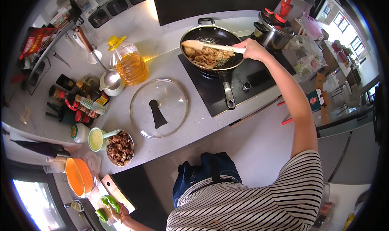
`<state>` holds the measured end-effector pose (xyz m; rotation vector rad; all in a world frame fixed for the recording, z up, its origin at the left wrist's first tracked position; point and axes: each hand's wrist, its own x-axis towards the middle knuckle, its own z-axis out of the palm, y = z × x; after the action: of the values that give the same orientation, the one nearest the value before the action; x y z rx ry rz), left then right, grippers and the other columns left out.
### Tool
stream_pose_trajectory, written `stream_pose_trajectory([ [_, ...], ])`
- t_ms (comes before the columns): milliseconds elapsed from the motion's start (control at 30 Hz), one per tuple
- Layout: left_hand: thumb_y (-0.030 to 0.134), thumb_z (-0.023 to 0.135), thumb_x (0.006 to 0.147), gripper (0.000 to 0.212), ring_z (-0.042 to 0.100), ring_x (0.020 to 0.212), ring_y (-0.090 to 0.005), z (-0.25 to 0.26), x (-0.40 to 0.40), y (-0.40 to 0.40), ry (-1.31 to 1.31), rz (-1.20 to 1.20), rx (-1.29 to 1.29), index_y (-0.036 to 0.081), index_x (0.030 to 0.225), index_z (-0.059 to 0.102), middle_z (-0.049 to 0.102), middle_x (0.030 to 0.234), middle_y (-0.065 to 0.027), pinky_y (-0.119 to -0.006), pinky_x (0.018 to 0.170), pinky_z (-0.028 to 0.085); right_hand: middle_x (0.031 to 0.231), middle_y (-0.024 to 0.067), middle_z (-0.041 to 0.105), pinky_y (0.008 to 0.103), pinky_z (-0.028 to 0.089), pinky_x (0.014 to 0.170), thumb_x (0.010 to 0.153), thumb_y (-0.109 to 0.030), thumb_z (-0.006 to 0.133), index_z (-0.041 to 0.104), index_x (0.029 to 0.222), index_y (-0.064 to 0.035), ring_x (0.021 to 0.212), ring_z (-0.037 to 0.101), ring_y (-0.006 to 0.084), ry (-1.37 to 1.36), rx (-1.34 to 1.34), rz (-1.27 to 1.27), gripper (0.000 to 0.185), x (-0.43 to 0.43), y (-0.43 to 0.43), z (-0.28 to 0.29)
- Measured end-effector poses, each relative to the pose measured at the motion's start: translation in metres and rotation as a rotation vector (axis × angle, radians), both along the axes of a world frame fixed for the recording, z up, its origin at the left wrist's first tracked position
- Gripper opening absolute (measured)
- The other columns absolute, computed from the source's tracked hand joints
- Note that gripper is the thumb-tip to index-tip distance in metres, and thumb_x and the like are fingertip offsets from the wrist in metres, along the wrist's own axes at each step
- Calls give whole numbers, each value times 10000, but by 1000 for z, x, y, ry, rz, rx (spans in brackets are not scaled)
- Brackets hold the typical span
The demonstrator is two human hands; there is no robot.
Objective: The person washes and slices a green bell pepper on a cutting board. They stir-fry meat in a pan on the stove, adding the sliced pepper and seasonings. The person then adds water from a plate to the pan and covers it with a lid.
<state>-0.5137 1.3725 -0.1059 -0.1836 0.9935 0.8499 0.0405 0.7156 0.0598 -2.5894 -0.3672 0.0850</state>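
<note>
My right hand (254, 50) grips the pale handle of a wooden turner (194, 44), whose blade is in a black wok (232, 37). Browned chopped meat (206, 57) lies in the wok beneath the turner, with small dark green bits beside it. At the lower left my left hand (121, 212) has its fingers on a piece of green pepper (110, 202) over a cutting board (117, 190). Another piece of green pepper (101, 215) lies to its left. How firmly the fingers close is partly hidden.
The wok is on a black cooktop (206, 92), its long handle pointing towards me; a pressure cooker (272, 33) stands behind right. A glass lid (159, 121), a bowl of chopped mushrooms (120, 148), a green cup (96, 139), an oil jug (132, 66) and an orange basket (78, 176) occupy the counter.
</note>
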Motion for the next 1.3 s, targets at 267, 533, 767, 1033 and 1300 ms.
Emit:
stream_pose_trajectory([
  [267, 86, 685, 806, 217, 637, 875, -259, -15, 30, 14, -1, -194, 120, -7, 995, 636, 669, 961, -132, -386, 786, 532, 1020, 120, 675, 302, 470, 781, 651, 45, 683, 642, 1147, -126, 879, 646, 216, -33, -297, 62, 526, -98, -1, 105],
  [533, 109, 658, 831, 216, 636, 902, -253, -22, 26, 21, -60, -263, 120, 7, 1020, 637, 667, 1006, -124, -390, 791, 528, 836, 117, 671, 403, 520, 708, 805, -218, 654, 696, 1013, -192, 801, 654, 294, -248, -427, -53, 214, -78, 45, 32],
  [767, 81, 690, 801, 210, 640, 870, -253, -2, 7, 4, -13, -155, 95, -6, 985, 638, 667, 972, -132, -386, 777, 543, 828, 97, 675, 398, 520, 671, 774, -216, 672, 693, 1015, -174, 789, 661, 280, -416, -449, -200, 246, -30, 61, 18],
  [1033, 83, 731, 763, 237, 634, 835, -281, -22, -1, 9, -63, -189, 99, -36, 941, 630, 658, 910, -150, -403, 762, 546, 737, 122, 647, 410, 515, 568, 747, 0, 561, 623, 1064, -135, 672, 657, 292, -453, -697, -53, 350, -34, 38, -54],
  [1300, 109, 680, 808, 259, 634, 868, -274, -32, 21, 2, -38, -224, 84, -5, 1034, 627, 657, 1006, -139, -381, 731, 550, 820, 140, 655, 423, 503, 707, 745, 35, 521, 672, 1088, -259, 766, 638, 326, -339, -574, -125, 477, -130, -3, 62],
])
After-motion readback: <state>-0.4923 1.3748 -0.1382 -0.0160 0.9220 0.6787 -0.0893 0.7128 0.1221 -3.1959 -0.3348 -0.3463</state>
